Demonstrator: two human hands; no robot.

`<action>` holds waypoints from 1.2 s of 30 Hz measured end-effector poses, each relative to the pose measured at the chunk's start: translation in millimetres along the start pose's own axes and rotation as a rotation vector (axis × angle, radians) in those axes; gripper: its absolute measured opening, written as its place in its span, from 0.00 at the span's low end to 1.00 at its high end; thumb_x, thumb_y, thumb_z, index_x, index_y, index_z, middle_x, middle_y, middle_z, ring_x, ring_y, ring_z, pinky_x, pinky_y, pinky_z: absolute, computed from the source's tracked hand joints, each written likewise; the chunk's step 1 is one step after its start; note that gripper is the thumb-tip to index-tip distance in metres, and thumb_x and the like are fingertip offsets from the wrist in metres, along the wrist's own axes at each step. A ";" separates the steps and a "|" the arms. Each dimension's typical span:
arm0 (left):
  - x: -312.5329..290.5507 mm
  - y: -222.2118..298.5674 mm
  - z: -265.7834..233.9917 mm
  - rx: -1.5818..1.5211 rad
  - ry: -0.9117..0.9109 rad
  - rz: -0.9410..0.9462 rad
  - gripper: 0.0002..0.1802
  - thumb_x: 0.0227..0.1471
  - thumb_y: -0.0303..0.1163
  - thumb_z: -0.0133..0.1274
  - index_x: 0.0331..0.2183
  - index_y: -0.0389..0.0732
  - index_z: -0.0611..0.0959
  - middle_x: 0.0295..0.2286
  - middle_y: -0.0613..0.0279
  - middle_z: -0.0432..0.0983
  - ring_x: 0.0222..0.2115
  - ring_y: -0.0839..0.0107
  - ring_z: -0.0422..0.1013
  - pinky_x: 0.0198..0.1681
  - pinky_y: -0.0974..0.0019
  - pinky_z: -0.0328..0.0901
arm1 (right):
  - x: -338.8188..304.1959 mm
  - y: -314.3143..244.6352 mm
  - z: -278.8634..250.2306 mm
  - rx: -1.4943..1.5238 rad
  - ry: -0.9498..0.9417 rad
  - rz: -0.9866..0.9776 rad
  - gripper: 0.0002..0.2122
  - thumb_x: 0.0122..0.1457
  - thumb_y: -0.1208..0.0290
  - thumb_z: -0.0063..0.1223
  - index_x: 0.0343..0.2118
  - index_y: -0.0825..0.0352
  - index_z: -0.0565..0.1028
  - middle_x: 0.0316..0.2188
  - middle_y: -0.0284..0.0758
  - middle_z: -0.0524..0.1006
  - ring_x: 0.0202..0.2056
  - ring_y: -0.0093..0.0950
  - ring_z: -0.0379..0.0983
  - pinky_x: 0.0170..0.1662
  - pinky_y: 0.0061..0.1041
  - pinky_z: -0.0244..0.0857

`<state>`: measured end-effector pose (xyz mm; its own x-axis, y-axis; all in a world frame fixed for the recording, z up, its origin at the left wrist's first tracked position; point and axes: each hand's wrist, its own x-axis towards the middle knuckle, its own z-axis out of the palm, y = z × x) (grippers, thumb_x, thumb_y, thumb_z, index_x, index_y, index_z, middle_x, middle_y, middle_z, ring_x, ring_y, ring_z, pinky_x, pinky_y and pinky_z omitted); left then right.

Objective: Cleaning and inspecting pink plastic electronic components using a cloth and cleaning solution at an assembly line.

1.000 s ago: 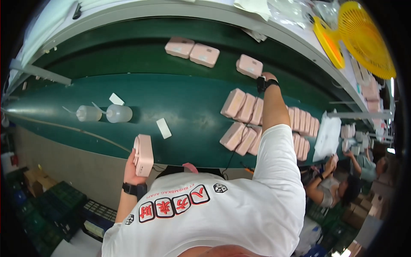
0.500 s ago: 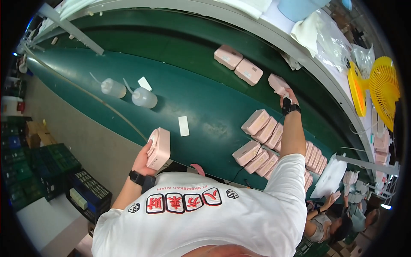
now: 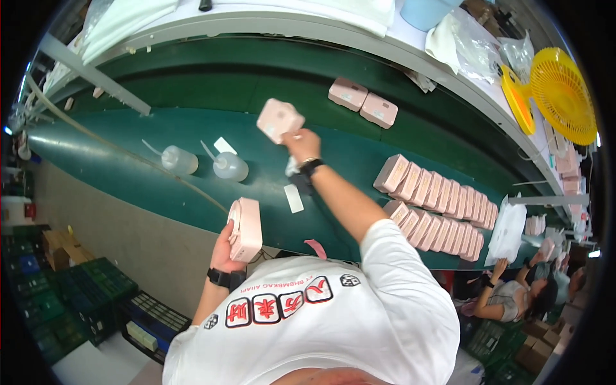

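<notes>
My left hand is closed round a pink box-shaped case with rounded corners, tilted near the table's front edge. A curved pink part runs along the case's left side. My right hand reaches over the middle of the green table, shut on another pink case, slightly blurred by motion. Something white like a cloth hangs below the right hand; whether the fingers grip it I cannot tell. Two more pink cases lie side by side on the dark green strip at the back.
Two rows of pink cases stand on the table at right. Two clear squeeze bottles with thin spouts and white cards lie left of centre. A yellow fan stands at the far right. Other people sit beyond the rows.
My right hand has swung left from the back strip to above the middle of the table, carrying a pink case. The left hand still holds its case. The whole view has shifted somewhat.
</notes>
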<state>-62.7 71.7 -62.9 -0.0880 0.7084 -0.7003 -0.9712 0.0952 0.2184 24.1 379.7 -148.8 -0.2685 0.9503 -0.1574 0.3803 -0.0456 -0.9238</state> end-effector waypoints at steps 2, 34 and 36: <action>-7.8 24.4 -0.1 0.013 0.034 0.033 0.21 0.62 0.46 0.45 0.51 0.45 0.76 0.42 0.64 0.79 0.39 0.67 0.77 0.42 0.62 0.72 | 2.0 -10.8 52.4 -0.058 0.136 -0.128 0.17 0.45 0.62 0.63 0.31 0.73 0.76 0.26 0.47 0.79 0.32 0.42 0.78 0.34 0.35 0.71; 21.7 64.9 -19.0 0.019 0.298 -0.029 0.22 0.60 0.55 0.44 0.42 0.48 0.79 0.30 0.65 0.78 0.28 0.66 0.74 0.26 0.62 0.70 | 222.5 166.8 -248.6 0.794 0.740 0.687 0.20 0.55 0.59 0.55 0.45 0.71 0.77 0.39 0.43 0.79 0.35 0.40 0.78 0.39 0.34 0.73; 24.7 65.6 -10.1 0.010 0.286 -0.050 0.23 0.60 0.55 0.44 0.43 0.48 0.79 0.31 0.65 0.79 0.29 0.65 0.75 0.29 0.62 0.71 | 195.6 138.0 -255.4 0.861 0.611 0.601 0.17 0.53 0.60 0.57 0.39 0.70 0.79 0.40 0.42 0.78 0.32 0.37 0.77 0.39 0.31 0.71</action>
<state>-130.8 88.4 -72.8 -0.0998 0.4768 -0.8733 -0.9739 0.1329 0.1839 250.1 637.9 -217.9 0.2979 0.6857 -0.6642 -0.4741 -0.4976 -0.7264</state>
